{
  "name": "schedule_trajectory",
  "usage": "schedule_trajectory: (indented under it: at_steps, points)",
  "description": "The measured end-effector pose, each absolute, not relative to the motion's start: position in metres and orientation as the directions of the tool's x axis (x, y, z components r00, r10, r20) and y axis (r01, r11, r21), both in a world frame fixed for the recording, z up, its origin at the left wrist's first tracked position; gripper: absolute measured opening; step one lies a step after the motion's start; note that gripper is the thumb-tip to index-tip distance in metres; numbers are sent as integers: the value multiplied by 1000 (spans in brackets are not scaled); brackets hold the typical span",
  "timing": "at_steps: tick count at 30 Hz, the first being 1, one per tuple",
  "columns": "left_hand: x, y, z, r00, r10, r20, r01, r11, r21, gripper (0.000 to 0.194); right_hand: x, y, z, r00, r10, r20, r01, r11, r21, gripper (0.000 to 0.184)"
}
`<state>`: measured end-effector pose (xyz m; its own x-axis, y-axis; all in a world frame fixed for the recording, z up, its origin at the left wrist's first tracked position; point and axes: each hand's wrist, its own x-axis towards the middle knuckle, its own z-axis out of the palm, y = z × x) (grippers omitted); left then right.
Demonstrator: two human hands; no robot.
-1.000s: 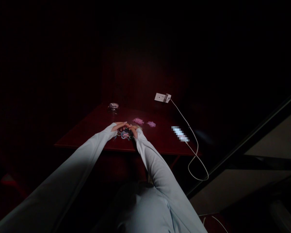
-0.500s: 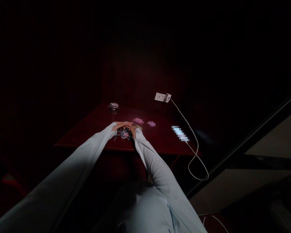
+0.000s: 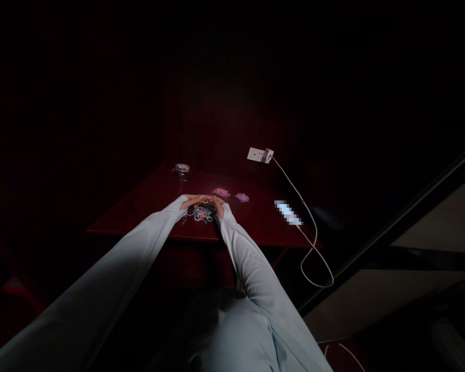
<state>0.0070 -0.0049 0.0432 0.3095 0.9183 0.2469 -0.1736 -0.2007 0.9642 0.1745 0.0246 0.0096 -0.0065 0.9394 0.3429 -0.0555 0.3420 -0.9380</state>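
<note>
Nearest me, my pale sleeves [image 3: 139,242] reach forward to the dark red bench [image 3: 132,217]. The loose end of a white cable's [image 3: 316,237] loop hangs past its edge, towards four o'clock.

Just inside the near edge lies a heap of mixed coloured rings [image 3: 200,215], and I take my clock from there. My left grip [image 3: 194,200] curves round it from ten o'clock to twelve; my right grip [image 3: 219,205] comes in at one, its fingers close to the left ones over the far rim. A yellowish ring [image 3: 204,201] shows by my fingers, but I cannot tell whether either grip is clamped on it or on anything else. My right grip has just shifted a little outwards, so the heap's right side, with a green ring [image 3: 210,218], now lies more exposed and, I judge, easier to see and pick from.

At three o'clock, well apart, a bright, blurred device [image 3: 289,213] lies with the cable at its near end. Farther in, a purple pile [image 3: 242,197] sits towards two, and a pink pile [image 3: 221,192] towards one, just beyond my right grip.

Beyond, a clear jar [image 3: 182,173] with a pale lid stands upright at eleven; a wall socket [image 3: 256,154] holds the cable's plug [image 3: 268,155] between one and two.
</note>
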Motion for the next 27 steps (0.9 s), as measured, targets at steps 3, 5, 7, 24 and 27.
schedule_trajectory:
  at_steps: [3, 5, 7, 24, 27]
  points:
    - [8, -7, 45, 293, 917, 271, -170, -230, 958, 52, 176, 25, 11, 64, 962, 266, -78, 270, -960, 34]
    - [7, -4, 43, 301, 914, 273, -155, -235, 959, 56, 178, 26, 12, 119, 961, 250, -63, 259, -964, 34]
    - [5, 0, 39, 302, 913, 275, -134, -245, 960, 64, 179, 26, 13, 177, 951, 254, -50, 267, -962, 34]
    - [6, 11, 34, 243, 919, 312, -82, -301, 950, 63, 175, -12, 30, 177, 890, 421, 356, 341, -870, 28]
    - [6, 10, 36, 249, 918, 308, -55, -304, 951, 60, 175, -15, 32, 183, 875, 449, 353, 368, -860, 23]
